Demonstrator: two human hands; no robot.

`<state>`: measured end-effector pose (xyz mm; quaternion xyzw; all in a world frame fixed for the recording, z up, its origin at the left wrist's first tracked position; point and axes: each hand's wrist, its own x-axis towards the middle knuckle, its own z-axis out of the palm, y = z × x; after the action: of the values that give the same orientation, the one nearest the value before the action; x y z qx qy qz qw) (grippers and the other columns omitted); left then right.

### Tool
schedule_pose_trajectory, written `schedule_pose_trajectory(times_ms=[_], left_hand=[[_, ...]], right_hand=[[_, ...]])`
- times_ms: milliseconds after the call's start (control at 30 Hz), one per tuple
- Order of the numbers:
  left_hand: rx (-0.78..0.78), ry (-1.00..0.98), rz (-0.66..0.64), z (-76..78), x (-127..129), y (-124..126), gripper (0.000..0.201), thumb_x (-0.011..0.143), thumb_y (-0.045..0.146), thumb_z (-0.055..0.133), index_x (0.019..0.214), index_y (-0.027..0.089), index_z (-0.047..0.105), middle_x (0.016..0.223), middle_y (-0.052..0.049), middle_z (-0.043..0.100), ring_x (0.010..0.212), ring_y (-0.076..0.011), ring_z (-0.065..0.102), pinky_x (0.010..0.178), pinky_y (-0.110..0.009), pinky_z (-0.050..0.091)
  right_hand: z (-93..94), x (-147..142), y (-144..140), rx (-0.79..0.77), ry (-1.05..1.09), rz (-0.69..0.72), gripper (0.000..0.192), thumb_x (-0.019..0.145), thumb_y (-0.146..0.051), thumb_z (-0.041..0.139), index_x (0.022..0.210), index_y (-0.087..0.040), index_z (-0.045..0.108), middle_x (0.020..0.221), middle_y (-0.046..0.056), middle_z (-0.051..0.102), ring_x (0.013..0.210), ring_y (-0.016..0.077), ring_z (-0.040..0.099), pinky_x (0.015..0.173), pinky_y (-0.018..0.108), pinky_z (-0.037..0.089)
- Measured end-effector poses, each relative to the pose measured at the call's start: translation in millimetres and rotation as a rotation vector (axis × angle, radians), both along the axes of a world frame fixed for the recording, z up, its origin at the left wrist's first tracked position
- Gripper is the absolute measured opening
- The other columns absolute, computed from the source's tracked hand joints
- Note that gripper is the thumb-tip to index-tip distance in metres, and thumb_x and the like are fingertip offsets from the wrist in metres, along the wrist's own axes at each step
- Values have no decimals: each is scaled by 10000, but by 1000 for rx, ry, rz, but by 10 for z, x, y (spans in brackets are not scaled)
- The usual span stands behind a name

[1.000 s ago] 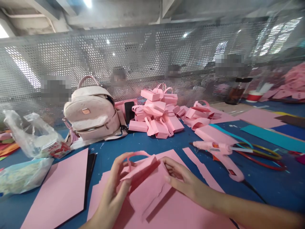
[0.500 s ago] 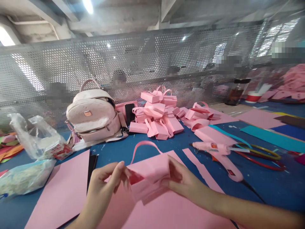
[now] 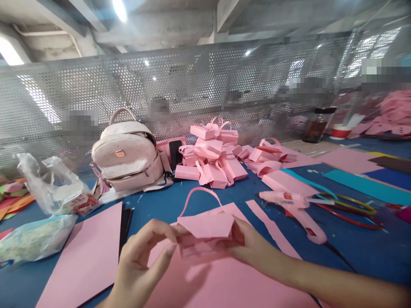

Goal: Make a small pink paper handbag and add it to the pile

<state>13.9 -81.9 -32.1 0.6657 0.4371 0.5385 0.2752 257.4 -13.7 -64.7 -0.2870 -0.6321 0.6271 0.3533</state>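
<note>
both hands on a half-folded pink paper bag, near edge of the tabletop
left hand [image 3: 141,263] pinches the left end of the paper bag [image 3: 205,233] between thumb and fingers; right hand [image 3: 253,248] has its grip clenched on the right end — the bag is held just above the pink sheet [image 3: 231,284] at the near edge. handle loop [image 3: 199,196] is already on and stands up; the body looks creased and partly collapsed, so by my read shaping isn't done. finished bags [image 3: 212,158] are piled toward the far edge, middle, beside a backpack [image 3: 128,156] — a good batch already made. glue gun [image 3: 295,209] lies right of centre, untouched, a loose pink strip [image 3: 272,229] between it and the hands. more flat pink paper [image 3: 85,256] sits at the near left, uncut.
</note>
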Motion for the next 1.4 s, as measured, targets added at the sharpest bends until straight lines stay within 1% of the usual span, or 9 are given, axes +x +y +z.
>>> schedule_pose_trajectory(times_ms=[100,167,300,467,633,733,867,1067,1400], left_hand=[[110,210,-32,12,-30,14,123,953,251,629,843,226,680,954,-50,773,975,-212,730,850,-247,545],[202,364,-74,33,-38,49,111,947,174,611,985,244,688,998,-46,768,989,-205,721,846,-245,532],[379,566,-147,55,0,112,258,936,75,506,1088,235,639,869,-38,741,764,-174,680,815,-288,499],[221,734,-95,9,66,122,211,958,161,489,963,210,694,756,-36,733,652,-198,596,653,-298,451],[-357,482,-115,-2,106,178,239,931,283,568,1050,257,773,836,-3,763,773,-192,633,746,-273,445],[-516,316,-157,-12,105,219,277,915,315,559,1025,207,790,833,-22,739,719,-164,594,659,-241,408],[-586,176,-181,-59,92,236,312,888,351,587,1041,156,775,750,-19,665,638,-133,499,595,-233,362],[-638,81,-185,-62,131,211,357,830,397,639,1024,115,741,705,-7,608,587,-111,449,563,-224,365],[-573,126,-195,-35,167,180,320,850,311,617,1134,173,668,668,39,579,561,-103,482,542,-202,347]], right_hand=[[-20,14,-4,-6,-25,-8,545,766,-443,813,1200,-198,592,1217,135,672,1176,324,618,1026,494,487],[-53,31,6,7,-44,-3,548,768,-478,810,1189,-201,594,1198,127,677,1160,321,624,1007,489,500],[-98,66,25,89,-121,-16,536,755,-510,815,1147,-201,620,1114,103,697,1064,307,646,956,464,523],[-73,88,14,123,-154,23,554,816,-499,766,1255,-214,583,1067,75,684,1049,270,643,973,424,503],[-51,88,-4,125,-123,35,600,913,-518,653,1402,-244,440,1151,84,651,1071,247,635,991,427,483],[-51,108,-16,247,-221,-89,610,919,-530,633,1430,-284,410,1354,111,547,1191,268,569,1022,438,464],[-14,143,-20,541,-343,-212,476,945,-488,594,1378,-328,481,1357,96,493,1219,275,517,1006,434,478],[64,149,-43,879,-453,-16,232,962,-438,605,1138,-295,658,1235,94,551,1223,288,480,1050,460,428],[8,136,-38,883,-467,1,219,965,-389,616,1147,-267,616,1234,92,558,1185,268,488,1008,420,439]])
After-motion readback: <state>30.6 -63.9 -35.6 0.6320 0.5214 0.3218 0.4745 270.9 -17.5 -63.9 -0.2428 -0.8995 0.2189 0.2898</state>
